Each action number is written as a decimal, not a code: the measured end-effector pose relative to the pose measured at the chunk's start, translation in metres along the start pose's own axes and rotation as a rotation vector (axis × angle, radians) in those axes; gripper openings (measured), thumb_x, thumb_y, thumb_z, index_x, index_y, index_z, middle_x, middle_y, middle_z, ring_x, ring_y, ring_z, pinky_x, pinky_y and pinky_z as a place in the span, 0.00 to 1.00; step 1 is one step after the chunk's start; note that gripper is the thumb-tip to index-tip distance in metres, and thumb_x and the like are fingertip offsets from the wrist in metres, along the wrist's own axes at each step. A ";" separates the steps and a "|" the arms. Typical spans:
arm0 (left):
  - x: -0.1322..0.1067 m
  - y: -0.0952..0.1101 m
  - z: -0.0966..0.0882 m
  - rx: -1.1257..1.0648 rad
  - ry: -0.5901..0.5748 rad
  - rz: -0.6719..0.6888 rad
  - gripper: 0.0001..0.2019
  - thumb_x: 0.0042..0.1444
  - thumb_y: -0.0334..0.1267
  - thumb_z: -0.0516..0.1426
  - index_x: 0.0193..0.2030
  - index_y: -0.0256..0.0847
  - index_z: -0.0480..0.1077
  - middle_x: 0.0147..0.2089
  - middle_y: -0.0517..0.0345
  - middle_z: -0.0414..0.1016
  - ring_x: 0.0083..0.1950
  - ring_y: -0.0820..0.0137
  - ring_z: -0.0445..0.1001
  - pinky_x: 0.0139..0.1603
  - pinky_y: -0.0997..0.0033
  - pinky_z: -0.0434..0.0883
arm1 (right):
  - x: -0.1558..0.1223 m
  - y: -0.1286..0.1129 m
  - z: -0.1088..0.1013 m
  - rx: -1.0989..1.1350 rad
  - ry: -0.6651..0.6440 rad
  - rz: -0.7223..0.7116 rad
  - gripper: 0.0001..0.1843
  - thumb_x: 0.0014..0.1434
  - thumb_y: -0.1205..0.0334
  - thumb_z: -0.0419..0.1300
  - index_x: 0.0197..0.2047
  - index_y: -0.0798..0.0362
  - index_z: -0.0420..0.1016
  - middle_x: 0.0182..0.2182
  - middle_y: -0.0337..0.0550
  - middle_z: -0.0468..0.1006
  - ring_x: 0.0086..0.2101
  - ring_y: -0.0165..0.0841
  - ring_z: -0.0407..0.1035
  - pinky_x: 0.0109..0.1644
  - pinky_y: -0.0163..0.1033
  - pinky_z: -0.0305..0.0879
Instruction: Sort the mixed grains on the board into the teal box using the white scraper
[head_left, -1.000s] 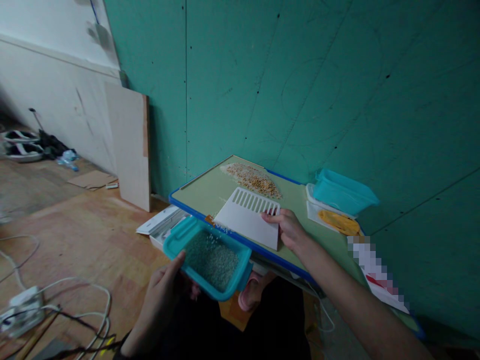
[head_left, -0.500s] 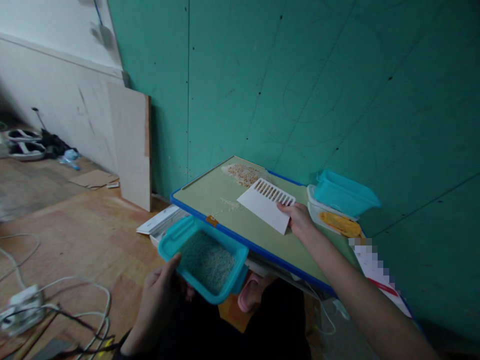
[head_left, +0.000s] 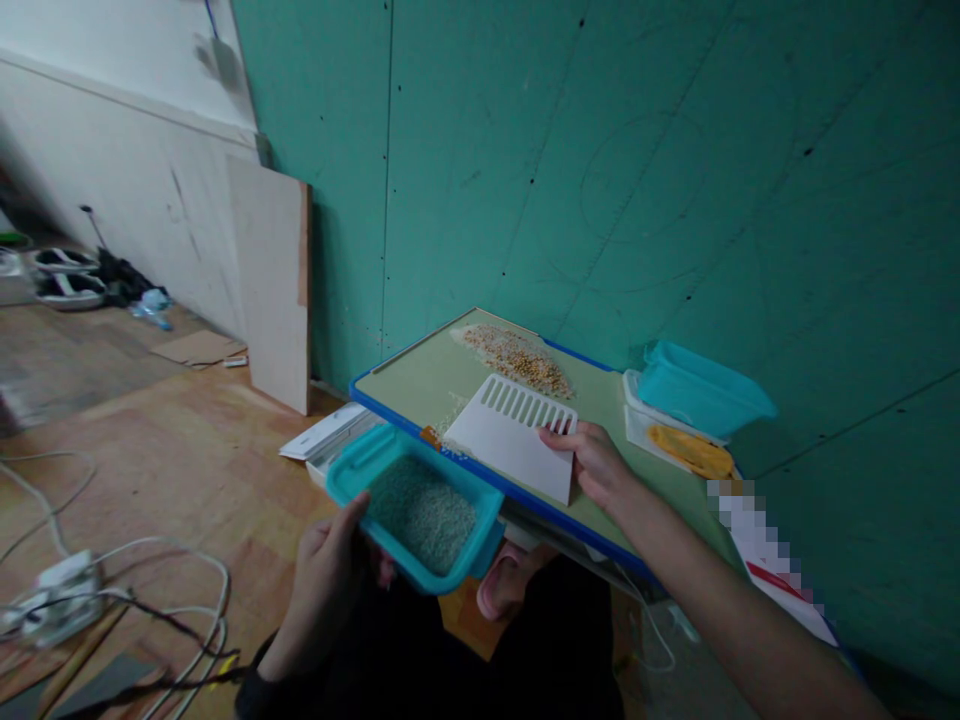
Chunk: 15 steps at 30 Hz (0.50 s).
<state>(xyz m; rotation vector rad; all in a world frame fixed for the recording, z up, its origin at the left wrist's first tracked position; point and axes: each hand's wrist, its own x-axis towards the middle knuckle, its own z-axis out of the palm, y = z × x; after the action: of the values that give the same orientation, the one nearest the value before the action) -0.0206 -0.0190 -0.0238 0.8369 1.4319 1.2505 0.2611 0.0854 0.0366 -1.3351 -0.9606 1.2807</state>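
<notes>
My left hand (head_left: pixel 326 570) grips a teal plastic box (head_left: pixel 414 508) holding small pale grains, held just below the blue front edge of a green table (head_left: pixel 420 375). My right hand (head_left: pixel 589 462) pinches a white slotted scraper card (head_left: pixel 512 437) that lies flat on the table, its lower edge at the table's front rim above the box. A small trail of pale grains (head_left: pixel 452 418) sits by the card's left corner. A heap of mixed tan and yellow grains (head_left: pixel 516 356) lies at the far side of the table.
A second teal box (head_left: pixel 701 390) rests on a white tray with a yellow piece (head_left: pixel 691 451) at the table's right. White flat boxes (head_left: pixel 330 440) lie under the table. Cables and a power strip (head_left: pixel 64 590) cross the wooden floor at left. A board (head_left: pixel 274 280) leans on the green wall.
My right hand drew the scraper card from mid-table back toward the front edge, pushing the pale grains toward the box. The left hand and the teal box stayed almost still.
</notes>
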 end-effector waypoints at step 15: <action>0.002 -0.003 0.002 -0.198 -0.029 -0.002 0.28 0.59 0.52 0.57 0.10 0.44 0.70 0.10 0.54 0.68 0.13 0.70 0.63 0.19 0.71 0.65 | 0.057 -0.009 0.015 0.127 0.240 -0.140 0.18 0.35 0.65 0.77 0.32 0.52 0.79 0.28 0.40 0.85 0.33 0.42 0.80 0.36 0.43 0.76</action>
<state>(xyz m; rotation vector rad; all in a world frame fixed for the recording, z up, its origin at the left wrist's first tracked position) -0.0187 -0.0171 -0.0274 0.7160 1.2621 1.3484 0.2540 0.1449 0.0356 -1.2673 -0.7779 1.0316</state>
